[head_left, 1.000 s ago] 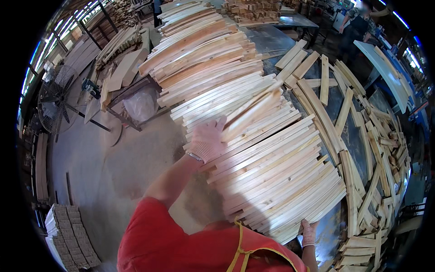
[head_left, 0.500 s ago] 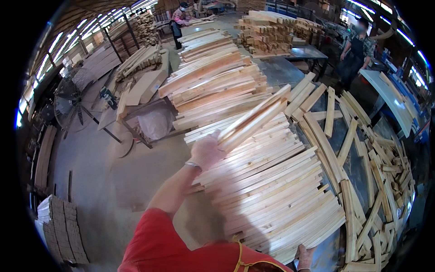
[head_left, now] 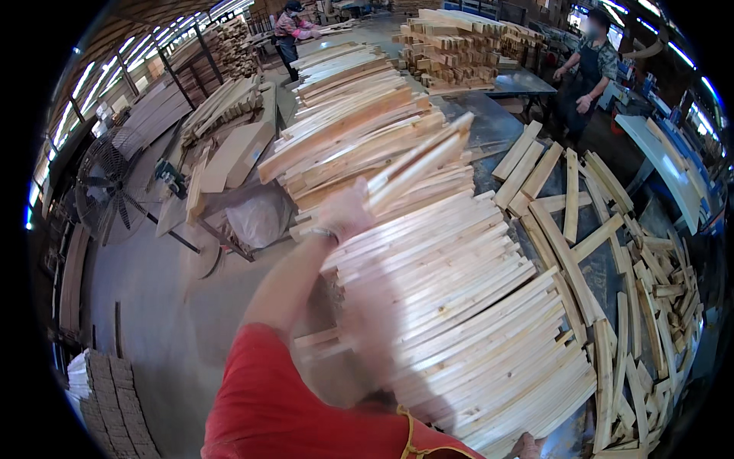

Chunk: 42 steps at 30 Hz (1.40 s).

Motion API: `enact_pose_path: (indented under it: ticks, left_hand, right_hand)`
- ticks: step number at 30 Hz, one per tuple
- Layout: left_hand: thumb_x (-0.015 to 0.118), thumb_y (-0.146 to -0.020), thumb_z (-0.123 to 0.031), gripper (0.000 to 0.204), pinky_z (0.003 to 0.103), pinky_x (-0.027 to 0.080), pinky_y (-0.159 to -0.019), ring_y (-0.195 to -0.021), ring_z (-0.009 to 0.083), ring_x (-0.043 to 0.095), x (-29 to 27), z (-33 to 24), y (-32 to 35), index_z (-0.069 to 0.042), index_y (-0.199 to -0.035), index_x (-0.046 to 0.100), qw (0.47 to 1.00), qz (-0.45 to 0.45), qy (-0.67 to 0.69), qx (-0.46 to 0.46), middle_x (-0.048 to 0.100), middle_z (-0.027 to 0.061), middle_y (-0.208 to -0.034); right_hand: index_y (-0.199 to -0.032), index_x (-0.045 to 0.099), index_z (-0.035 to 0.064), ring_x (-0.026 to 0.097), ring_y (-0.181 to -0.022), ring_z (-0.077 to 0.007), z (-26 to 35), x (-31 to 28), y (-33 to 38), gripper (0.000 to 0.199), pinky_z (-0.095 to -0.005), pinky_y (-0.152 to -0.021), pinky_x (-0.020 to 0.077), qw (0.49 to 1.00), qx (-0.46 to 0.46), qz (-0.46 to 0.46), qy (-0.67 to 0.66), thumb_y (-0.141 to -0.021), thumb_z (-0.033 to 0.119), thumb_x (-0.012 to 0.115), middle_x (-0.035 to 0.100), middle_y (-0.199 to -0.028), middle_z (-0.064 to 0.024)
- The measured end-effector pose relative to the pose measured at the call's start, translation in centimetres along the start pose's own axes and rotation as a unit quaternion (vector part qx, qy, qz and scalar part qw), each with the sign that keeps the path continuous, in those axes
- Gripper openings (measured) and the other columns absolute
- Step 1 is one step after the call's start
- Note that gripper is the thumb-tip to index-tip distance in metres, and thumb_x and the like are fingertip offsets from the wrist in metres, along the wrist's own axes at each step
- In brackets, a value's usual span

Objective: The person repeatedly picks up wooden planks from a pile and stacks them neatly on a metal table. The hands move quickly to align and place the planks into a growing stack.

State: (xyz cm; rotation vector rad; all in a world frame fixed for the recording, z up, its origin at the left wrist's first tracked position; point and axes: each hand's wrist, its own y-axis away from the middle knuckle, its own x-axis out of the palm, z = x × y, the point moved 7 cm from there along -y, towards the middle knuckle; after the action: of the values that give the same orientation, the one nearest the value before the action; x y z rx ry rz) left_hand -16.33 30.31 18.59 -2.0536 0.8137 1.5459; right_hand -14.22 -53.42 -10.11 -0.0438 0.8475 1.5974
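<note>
My left hand [head_left: 348, 212], in a pale glove, is closed around the near end of a few light wooden strips [head_left: 422, 164]. These strips slant up and away to the right, raised above a long layer of similar strips [head_left: 459, 306] laid side by side. At the bottom edge my right hand [head_left: 527, 447] is partly cut off; its visible fingers look apart, beside the right-hand ends of the nearest strips. Whether it presses on them I cannot tell.
Loose wooden offcuts [head_left: 581, 241] lie jumbled on the dark table at the right. A stacked lumber pile [head_left: 451, 53] stands at the back. A fan [head_left: 111, 183] is at the left. One co-worker [head_left: 589, 73] stands at the back right, another [head_left: 289, 34] at the far left.
My left hand has moved slightly away from me with the strips, which now sit higher in view. The view has shifted a little. The co-worker at the right has changed arm position.
</note>
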Motion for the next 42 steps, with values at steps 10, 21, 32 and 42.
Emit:
enact_pose_path:
  ticks: [10,21,32,42]
  left_hand:
    - [0.08,-0.083,-0.036,0.098,0.048,0.055,-0.112,-0.129,0.0437,0.07,-5.6,4.8,-11.4,-0.006,-0.169,0.044,0.998,0.008,-0.049,0.031,0.071,0.0275,-0.143]
    - [0.058,-0.102,-0.037,0.065,0.049,0.046,-0.122,-0.152,0.0337,0.054,2.6,7.6,-14.4,-0.01,-0.16,0.054,0.959,-0.076,-0.269,0.037,0.055,0.0141,-0.166]
    - [0.063,-0.101,-0.038,0.072,0.052,0.043,-0.124,-0.156,0.0374,0.047,-3.3,10.0,-0.8,-0.013,-0.167,0.047,0.936,-0.049,-0.333,-0.1,0.05,0.0172,-0.17]
    - [0.087,-0.093,-0.035,0.076,0.053,0.051,-0.117,-0.14,0.0449,0.059,10.2,0.6,37.3,-0.007,-0.158,0.058,0.968,-0.136,0.113,0.178,0.061,0.0242,-0.153]
  right_hand:
    - [-0.16,0.047,0.0058,0.064,-0.121,-0.027,-0.2,0.4,-0.2,0.08,-0.0441,-0.109,0.0523,0.994,0.073,-0.042,-0.073,-0.093,0.038,0.077,0.067,-0.135,-0.0158]
    - [-0.152,0.052,0.0052,0.064,-0.123,-0.0254,-3.4,-2.3,0.5,0.067,-0.0427,-0.107,0.0532,0.985,0.064,-0.063,-0.145,-0.095,0.032,0.073,0.065,-0.132,-0.0103]
    - [-0.157,0.042,-0.0037,0.065,-0.127,-0.033,1.7,-1.6,1.8,0.082,-0.0418,-0.111,0.0514,0.997,0.069,0.009,-0.045,-0.094,0.033,0.078,0.068,-0.139,-0.0187]
    - [-0.156,0.051,-0.0021,0.073,-0.121,-0.0413,1.5,-4.9,0.5,0.084,-0.0466,-0.104,0.0568,0.973,0.024,0.143,0.181,-0.097,0.05,0.079,0.073,-0.125,-0.0295]
